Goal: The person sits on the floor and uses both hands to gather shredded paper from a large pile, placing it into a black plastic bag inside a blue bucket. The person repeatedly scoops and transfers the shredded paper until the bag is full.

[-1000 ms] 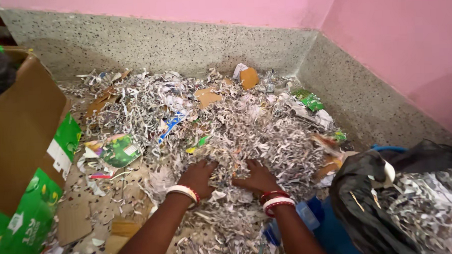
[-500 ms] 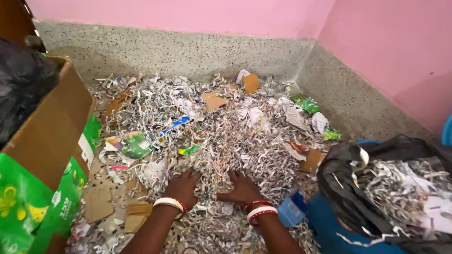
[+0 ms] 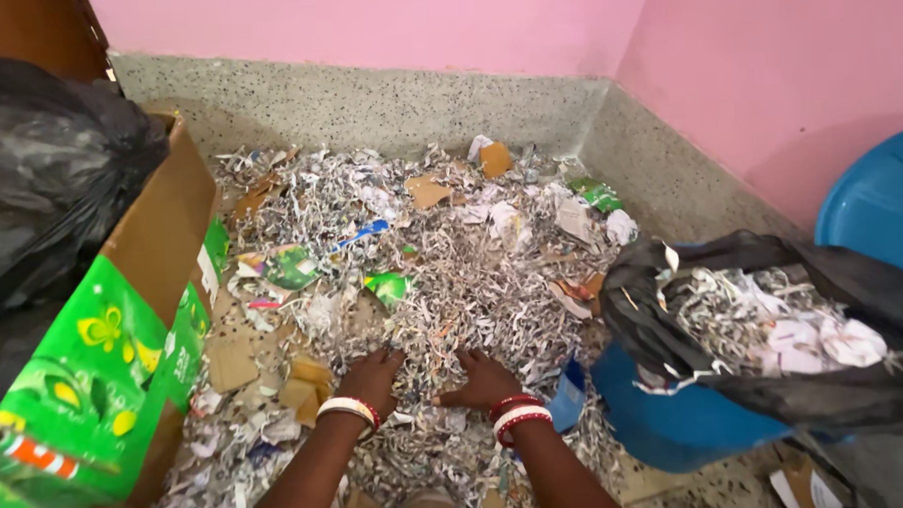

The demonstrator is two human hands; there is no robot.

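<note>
A big heap of shredded paper [image 3: 442, 254] mixed with cardboard scraps covers the floor corner. My left hand [image 3: 374, 375] lies flat on the near edge of the heap, fingers spread and partly sunk into the shreds, a white and red bangle on the wrist. My right hand [image 3: 486, 381] presses on the shreds beside it, fingers spread, with red and white bangles at the wrist. Neither hand visibly lifts anything. To the right, a black plastic bag [image 3: 776, 373] lining a blue bin [image 3: 667, 417] holds more shredded paper.
A green printed cardboard box [image 3: 125, 346] with a black bag [image 3: 49, 188] in it stands at the left. A second blue container [image 3: 880, 204] shows at the right edge. Speckled grey skirting [image 3: 366, 102] and pink walls close the corner.
The view has shifted, bringing the box and bag at the left and the bin at the right further in. Both hands have stayed side by side on the shreds.
</note>
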